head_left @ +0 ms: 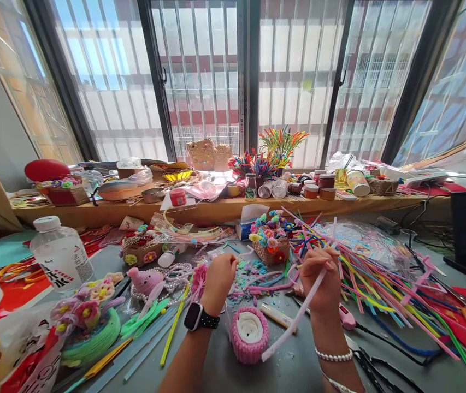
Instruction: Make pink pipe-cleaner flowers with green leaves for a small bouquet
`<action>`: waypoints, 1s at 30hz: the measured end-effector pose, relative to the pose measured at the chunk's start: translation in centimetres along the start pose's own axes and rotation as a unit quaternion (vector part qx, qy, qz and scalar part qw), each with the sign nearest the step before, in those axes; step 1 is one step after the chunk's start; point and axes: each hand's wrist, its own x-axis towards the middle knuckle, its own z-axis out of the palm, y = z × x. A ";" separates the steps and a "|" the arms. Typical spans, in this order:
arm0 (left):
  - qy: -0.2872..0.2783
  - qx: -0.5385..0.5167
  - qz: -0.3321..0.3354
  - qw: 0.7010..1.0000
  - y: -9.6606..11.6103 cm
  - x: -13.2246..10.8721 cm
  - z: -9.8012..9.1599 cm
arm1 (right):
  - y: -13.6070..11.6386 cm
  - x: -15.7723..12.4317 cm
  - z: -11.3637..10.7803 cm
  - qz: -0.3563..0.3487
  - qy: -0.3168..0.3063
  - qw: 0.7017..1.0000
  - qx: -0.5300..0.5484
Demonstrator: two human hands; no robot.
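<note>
My left hand (219, 278), with a black smartwatch on the wrist, is closed in a fist beside a fuzzy pink piece (198, 279); I cannot make out what its fingers hold. My right hand (319, 277) pinches a long pale pink pipe cleaner (298, 319) that runs from above the fingers down toward my wrist. A pink fuzzy cup with a white centre (249, 333) stands on the grey table (224, 371) between my forearms.
A spread of coloured pipe cleaners (380, 284) lies to the right, a small basket of flowers (271, 243) just beyond my hands. A plastic bottle (61, 254) stands left, near a green flower basket (89, 327). Scissors (370, 363) lie near my right wrist. The window ledge (233, 207) holds jars.
</note>
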 end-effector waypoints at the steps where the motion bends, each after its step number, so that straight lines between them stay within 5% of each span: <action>1: 0.004 -0.004 0.008 1.000 -0.1 -0.3 -0.7 | 0.0 0.0 0.1 -0.001 0.003 1.000 -0.006; 9: 0.122 -0.028 -0.003 0.992 -0.8 -0.1 -2.1 | 0.5 0.0 0.1 -0.028 0.027 0.995 -0.092; 12: 0.125 -0.129 0.000 0.984 0.0 -0.5 -1.8 | 0.5 0.3 -0.3 -0.058 0.042 0.988 -0.135; 14: 0.028 -0.272 0.046 0.961 0.8 -1.2 -1.7 | 0.3 0.6 -0.8 -0.085 0.052 0.981 -0.166; 17: -0.187 -0.471 0.094 0.857 1.8 -2.2 -1.7 | 0.1 1.1 -1.6 -0.122 0.070 0.967 -0.210; 20: -0.258 -0.569 0.053 0.779 2.0 -2.8 -1.9 | -0.1 1.4 -2.2 -0.150 0.091 0.955 -0.240; 23: -0.221 -0.572 0.005 0.790 1.5 -2.9 -2.0 | 0.1 1.5 -2.4 -0.156 0.099 0.950 -0.253; 27: -0.084 -0.596 -0.063 0.796 0.8 -2.6 -1.8 | 0.8 1.4 -2.5 -0.128 0.080 0.941 -0.303; 30: 0.002 -0.617 -0.092 0.782 0.7 -2.5 -1.6 | 1.5 1.0 -2.4 -0.085 0.074 0.907 -0.405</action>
